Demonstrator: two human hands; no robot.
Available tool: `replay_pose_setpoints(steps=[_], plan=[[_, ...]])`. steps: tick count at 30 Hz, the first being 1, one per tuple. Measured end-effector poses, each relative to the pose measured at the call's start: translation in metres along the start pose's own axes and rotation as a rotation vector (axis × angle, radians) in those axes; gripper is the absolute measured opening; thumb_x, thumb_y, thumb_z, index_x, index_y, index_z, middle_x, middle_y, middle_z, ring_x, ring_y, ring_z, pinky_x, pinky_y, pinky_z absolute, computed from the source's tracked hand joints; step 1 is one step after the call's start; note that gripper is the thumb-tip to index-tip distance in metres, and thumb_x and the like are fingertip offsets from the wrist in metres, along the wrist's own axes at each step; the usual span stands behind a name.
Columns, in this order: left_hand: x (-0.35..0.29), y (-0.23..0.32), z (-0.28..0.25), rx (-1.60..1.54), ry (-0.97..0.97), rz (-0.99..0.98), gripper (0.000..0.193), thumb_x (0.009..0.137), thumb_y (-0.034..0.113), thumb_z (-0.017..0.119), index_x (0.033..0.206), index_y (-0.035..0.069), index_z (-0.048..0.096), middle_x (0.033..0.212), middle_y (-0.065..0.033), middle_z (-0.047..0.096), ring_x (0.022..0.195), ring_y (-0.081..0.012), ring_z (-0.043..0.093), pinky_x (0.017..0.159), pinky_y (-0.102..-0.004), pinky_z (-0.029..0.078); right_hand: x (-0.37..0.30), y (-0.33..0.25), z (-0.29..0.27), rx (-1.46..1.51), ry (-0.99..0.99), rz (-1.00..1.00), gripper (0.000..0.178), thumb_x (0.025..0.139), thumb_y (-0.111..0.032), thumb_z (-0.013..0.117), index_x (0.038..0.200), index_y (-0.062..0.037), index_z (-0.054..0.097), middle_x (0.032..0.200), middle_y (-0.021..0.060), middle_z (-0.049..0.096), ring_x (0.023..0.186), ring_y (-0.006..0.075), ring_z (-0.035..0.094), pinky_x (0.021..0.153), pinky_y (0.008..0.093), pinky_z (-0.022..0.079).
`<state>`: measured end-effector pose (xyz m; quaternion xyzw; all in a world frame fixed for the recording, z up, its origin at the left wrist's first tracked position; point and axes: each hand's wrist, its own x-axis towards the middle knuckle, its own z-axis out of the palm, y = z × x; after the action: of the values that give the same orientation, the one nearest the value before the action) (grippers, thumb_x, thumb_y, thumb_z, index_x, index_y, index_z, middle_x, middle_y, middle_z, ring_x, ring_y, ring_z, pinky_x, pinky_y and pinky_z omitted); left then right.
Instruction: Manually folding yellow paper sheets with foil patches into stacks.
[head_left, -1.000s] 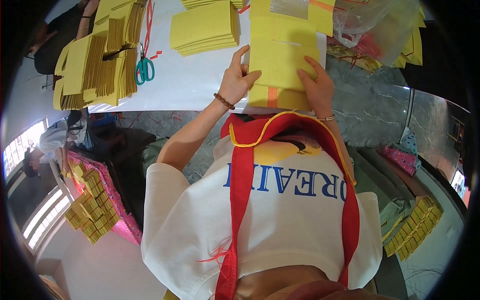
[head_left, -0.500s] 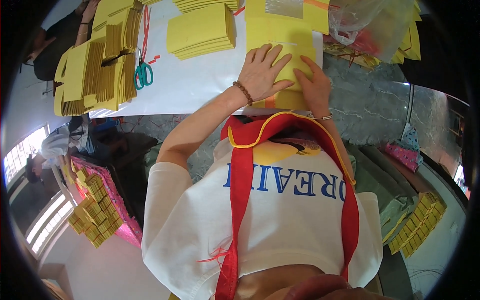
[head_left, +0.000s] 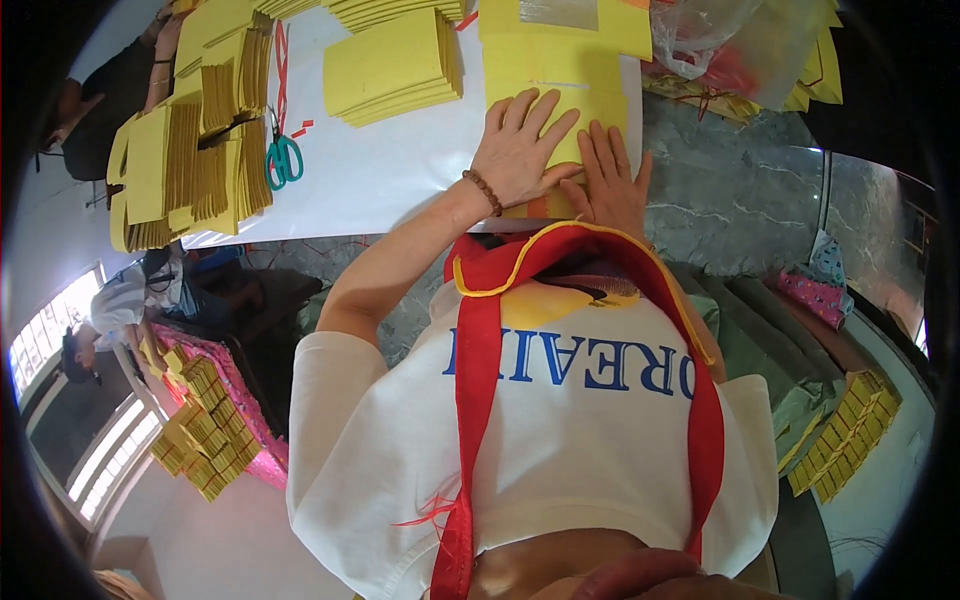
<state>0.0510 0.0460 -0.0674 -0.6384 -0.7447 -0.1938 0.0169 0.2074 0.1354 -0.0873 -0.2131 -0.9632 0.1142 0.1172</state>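
Note:
Both my hands press on a yellow sheet of paper or card [head_left: 545, 62] at the front edge of the white table. My left hand [head_left: 520, 150], with a brown bead bracelet on the wrist, lies flat with its fingers spread. Close beside it, my right hand [head_left: 612, 185] rests with its fingers stretched out along the sheet's right edge. The two thumbs are near each other. Under my left palm, a small orange patch [head_left: 537, 208] shows on the yellow piece. A neat stack of yellow folded cards [head_left: 390, 68] sits to the left of the sheet.
Green-handled scissors [head_left: 283, 160] and red strips [head_left: 282, 70] lie on the white table [head_left: 370, 170]. Bundles of yellow cards [head_left: 150, 165] crowd its left end. A clear plastic bag [head_left: 690, 35] is at the right. Another person's arm [head_left: 160, 75] reaches in at far left; a second person [head_left: 130, 295] works lower left.
My right hand has moved down and closer to me, its fingers now straightened out on the sheet. My left hand stays about where it was.

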Motion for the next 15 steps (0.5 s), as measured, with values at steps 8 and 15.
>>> replay_pose_setpoints(steps=[8, 15], plan=[[-0.011, -0.004, -0.016, -0.068, 0.052, 0.116, 0.045, 0.079, 0.032, 0.060, 0.118, 0.010, 0.052, 0.123, -0.0116, 0.047, 0.112, -0.0300, 0.042, 0.091, -0.0426, 0.033, 0.003, -0.001, -0.001, -0.020, -0.007, 0.006, 0.062, 0.088, -0.049, 0.044, 0.136, -0.0106, 0.036, 0.144, 0.0058, 0.030, 0.134, 0.0249, 0.025, 0.098, 0.0672, 0.016], [-0.021, -0.005, -0.021, 0.032, -0.089, 0.162, 0.048, 0.079, 0.032, 0.061, 0.120, 0.009, 0.050, 0.118, -0.0083, 0.049, 0.109, -0.0252, 0.045, 0.089, -0.0377, 0.037, 0.011, 0.008, -0.014, 0.088, -0.044, 0.042, 0.054, 0.088, -0.042, 0.047, 0.132, -0.0123, 0.042, 0.141, 0.0069, 0.035, 0.129, 0.0238, 0.033, 0.098, 0.0570, 0.022]])
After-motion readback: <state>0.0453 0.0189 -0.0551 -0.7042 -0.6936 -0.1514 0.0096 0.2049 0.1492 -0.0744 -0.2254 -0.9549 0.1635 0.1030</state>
